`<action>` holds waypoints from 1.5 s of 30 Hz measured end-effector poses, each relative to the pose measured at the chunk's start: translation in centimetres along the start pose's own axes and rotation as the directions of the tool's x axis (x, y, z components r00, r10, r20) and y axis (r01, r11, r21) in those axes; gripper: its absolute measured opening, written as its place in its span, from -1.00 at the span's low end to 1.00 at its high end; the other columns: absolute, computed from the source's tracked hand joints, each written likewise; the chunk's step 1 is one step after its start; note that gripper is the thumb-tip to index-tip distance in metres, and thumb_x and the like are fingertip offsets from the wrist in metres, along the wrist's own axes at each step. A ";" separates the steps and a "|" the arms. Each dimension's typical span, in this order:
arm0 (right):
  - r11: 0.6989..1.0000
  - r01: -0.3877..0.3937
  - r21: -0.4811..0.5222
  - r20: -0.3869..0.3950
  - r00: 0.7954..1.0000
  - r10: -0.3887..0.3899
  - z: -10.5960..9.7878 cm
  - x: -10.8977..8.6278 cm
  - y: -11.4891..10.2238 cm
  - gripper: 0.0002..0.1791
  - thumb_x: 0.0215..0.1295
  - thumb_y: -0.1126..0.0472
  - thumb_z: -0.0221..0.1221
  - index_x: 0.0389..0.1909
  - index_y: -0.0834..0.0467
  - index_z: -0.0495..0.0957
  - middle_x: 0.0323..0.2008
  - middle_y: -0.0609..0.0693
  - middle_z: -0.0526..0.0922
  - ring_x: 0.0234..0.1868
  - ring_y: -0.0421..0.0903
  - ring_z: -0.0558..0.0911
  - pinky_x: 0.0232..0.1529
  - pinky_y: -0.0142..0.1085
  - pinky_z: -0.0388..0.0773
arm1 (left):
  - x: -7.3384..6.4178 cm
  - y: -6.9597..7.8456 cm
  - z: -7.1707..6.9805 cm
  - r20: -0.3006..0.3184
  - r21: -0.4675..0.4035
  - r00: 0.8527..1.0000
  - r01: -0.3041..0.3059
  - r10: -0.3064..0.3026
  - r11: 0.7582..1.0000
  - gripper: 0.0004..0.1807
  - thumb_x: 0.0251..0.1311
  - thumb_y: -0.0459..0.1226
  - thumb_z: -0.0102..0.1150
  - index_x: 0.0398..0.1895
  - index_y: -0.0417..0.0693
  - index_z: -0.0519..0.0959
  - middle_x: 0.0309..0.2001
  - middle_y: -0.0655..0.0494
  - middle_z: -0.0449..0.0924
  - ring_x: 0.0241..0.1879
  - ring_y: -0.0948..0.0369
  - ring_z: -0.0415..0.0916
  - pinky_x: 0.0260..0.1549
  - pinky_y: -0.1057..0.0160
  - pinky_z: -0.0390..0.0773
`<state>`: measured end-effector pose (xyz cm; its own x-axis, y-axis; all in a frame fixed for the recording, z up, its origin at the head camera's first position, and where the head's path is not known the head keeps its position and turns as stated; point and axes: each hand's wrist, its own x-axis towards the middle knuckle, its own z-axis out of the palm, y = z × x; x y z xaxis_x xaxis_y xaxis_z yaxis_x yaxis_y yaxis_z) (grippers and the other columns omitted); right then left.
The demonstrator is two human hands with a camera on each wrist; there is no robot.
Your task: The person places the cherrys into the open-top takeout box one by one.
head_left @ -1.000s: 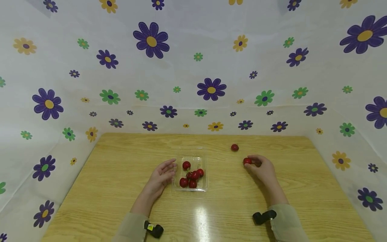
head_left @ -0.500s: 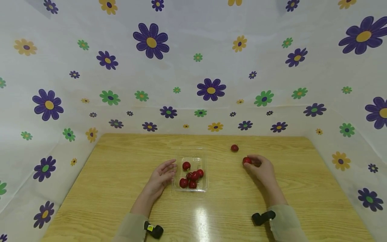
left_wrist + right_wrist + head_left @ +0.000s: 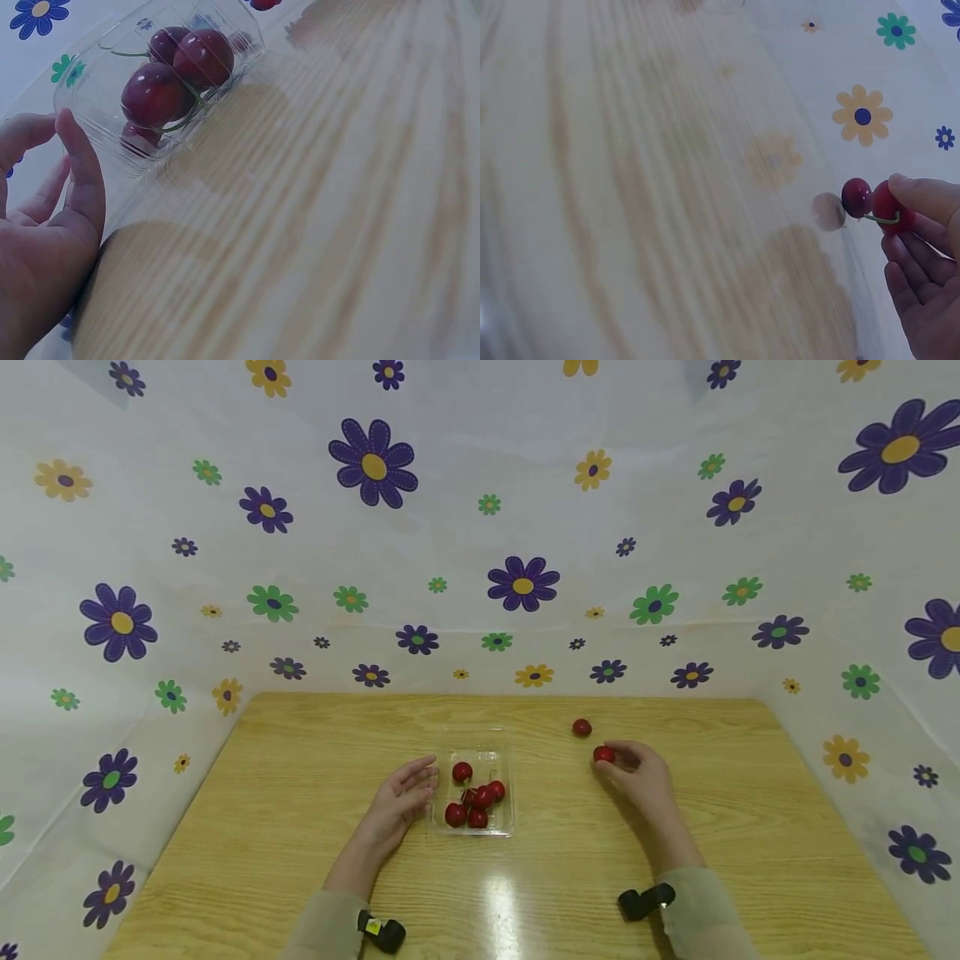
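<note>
Between thumb and fingers my right hand [image 3: 641, 778] pinches a red cherry [image 3: 603, 755], its green stem showing in the right wrist view. Just behind it on the table lies another cherry [image 3: 582, 727]. Left of centre stands a clear plastic box [image 3: 513, 822] with several cherries [image 3: 484, 796] inside, some with stems. My left hand [image 3: 399, 806] is at the left side of that box, fingers loosely extended; in the left wrist view its fingertips [image 3: 66, 118] are against or very near the clear wall.
The wooden table [image 3: 315, 735] runs back to a white cloth [image 3: 450, 527] printed with flowers, which also rises at both sides. A black camera [image 3: 382, 933] sits on the left wrist and another black camera [image 3: 647, 902] on the right.
My right hand has shifted slightly left and back with the pinched cherry. The left hand, the box and the loose cherry stay where they were.
</note>
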<state>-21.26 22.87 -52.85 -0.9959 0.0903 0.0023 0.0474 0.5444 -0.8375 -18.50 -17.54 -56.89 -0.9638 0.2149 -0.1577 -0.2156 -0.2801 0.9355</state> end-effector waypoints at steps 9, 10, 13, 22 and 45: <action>0.998 0.046 0.039 0.007 0.999 -0.046 0.8 -0.1 -1.2 -0.51 0.42 0.24 0.39 0.29 0.33 0.59 0.25 0.32 0.63 0.24 0.19 0.61 0.05 -0.70 0.43 | -0.1 0.0 0.0 0.016 0.000 1.000 -0.009 0.009 1.000 -0.33 0.47 -0.55 0.07 0.60 -0.36 0.19 0.16 0.19 0.56 0.01 0.38 0.60 -0.26 0.50 0.64; 0.998 0.057 0.035 0.006 0.998 -0.057 0.8 -0.1 -1.4 -0.52 0.42 0.24 0.39 0.28 0.33 0.59 0.25 0.32 0.64 0.24 0.19 0.62 0.06 -0.69 0.43 | -0.1 0.0 0.0 0.014 0.002 1.000 -0.010 0.010 1.000 -0.34 0.47 -0.54 0.07 0.60 -0.36 0.19 0.16 0.19 0.56 0.01 0.38 0.60 -0.26 0.50 0.64; 0.996 0.092 0.015 0.003 0.996 -0.092 1.1 -0.1 -1.9 -0.54 0.41 0.26 0.40 0.26 0.34 0.61 0.22 0.32 0.66 0.21 0.20 0.64 0.05 -0.68 0.41 | -0.1 0.1 0.0 0.013 0.006 1.000 -0.009 0.009 1.000 -0.34 0.47 -0.54 0.08 0.60 -0.35 0.21 0.16 0.19 0.56 0.01 0.38 0.60 -0.26 0.49 0.64; 0.990 0.137 0.028 -0.005 0.991 -0.137 2.4 -0.2 -3.4 -0.58 0.38 0.33 0.40 0.20 0.37 0.65 0.13 0.34 0.70 0.13 0.21 0.67 0.27 -0.18 0.63 | 0.0 0.1 0.1 0.006 0.001 1.000 0.015 -0.015 1.000 -0.34 0.49 -0.55 0.04 0.61 -0.32 0.19 0.17 0.17 0.54 0.01 0.39 0.59 -0.26 0.49 0.63; 0.962 0.257 0.089 0.033 0.965 -0.261 5.4 -1.0 -6.3 -0.60 0.32 0.32 0.44 0.16 0.31 0.69 0.08 0.24 0.76 0.08 0.17 0.70 0.26 0.08 0.62 | -0.1 0.1 0.2 -0.006 -0.005 1.000 0.022 -0.022 1.000 -0.34 0.48 -0.55 0.05 0.61 -0.30 0.20 0.16 0.18 0.53 0.00 0.37 0.58 -0.27 0.48 0.63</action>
<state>-20.94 14.82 -50.49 -0.9757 -0.0827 0.2027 -0.2175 0.4728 -0.8539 -18.43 -17.45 -56.69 -0.9599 0.2151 -0.1800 -0.2373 -0.2804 0.9301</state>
